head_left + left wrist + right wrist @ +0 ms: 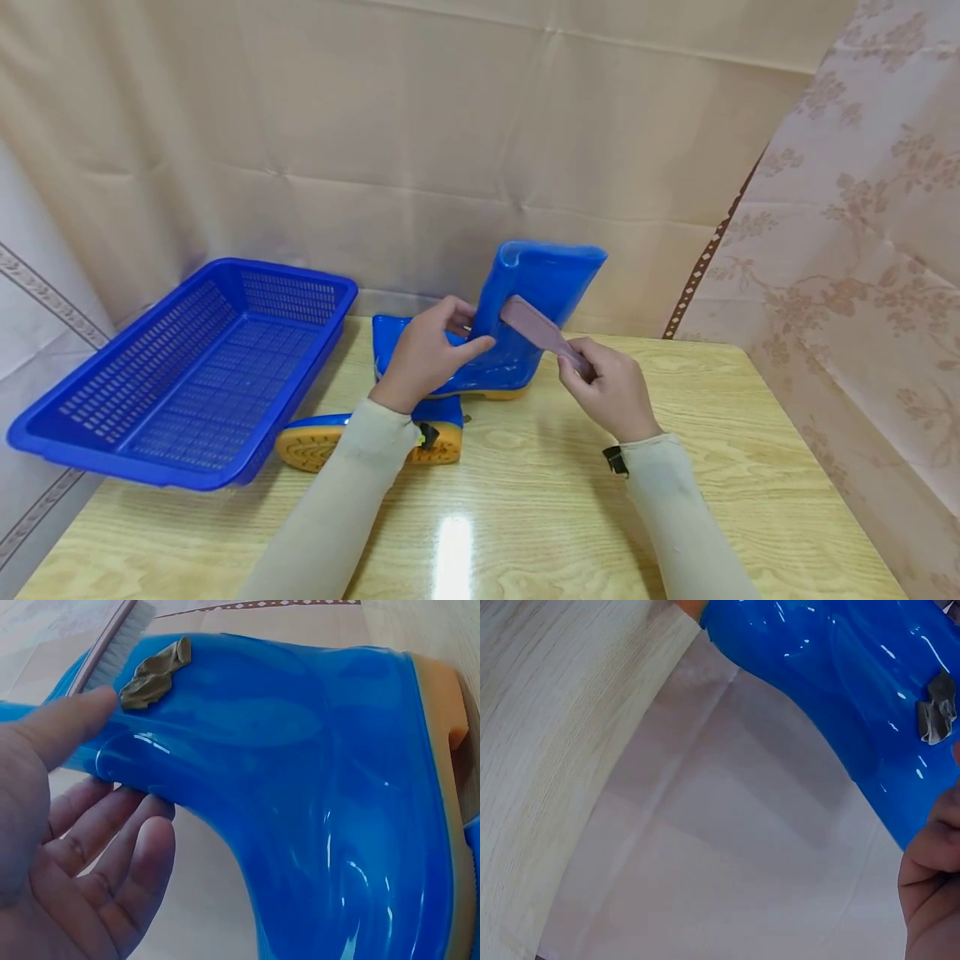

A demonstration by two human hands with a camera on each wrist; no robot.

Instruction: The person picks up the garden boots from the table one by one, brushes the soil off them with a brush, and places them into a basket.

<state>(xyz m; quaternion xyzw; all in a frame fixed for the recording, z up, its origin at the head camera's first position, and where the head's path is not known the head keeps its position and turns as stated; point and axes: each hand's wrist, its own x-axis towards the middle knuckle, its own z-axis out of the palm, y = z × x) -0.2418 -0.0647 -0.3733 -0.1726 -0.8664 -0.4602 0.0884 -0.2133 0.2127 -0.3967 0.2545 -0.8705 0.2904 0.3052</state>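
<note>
A blue rain boot (pixel 551 283) with an orange sole stands on the table, its shaft leaning right. My left hand (pixel 427 350) holds the shaft, thumb on the near side and fingers round the other. In my right hand (pixel 611 387) is the handle of a pinkish brush (pixel 536 325), its head against the shaft. Pale bristles show in the left wrist view, right beside a crumpled brown patch (pixel 157 675) on the boot. Only part of the right hand (pixel 934 877) enters the right wrist view. Behind my left forearm, a second boot (pixel 307 446) lies on its side, partly hidden.
A blue plastic basket (pixel 300 396) with slotted walls stands at the left of the wooden table (pixel 720 467). Beige cloth (pixel 405 125) hangs behind the table, and flowered cloth (pixel 885 275) covers the right side.
</note>
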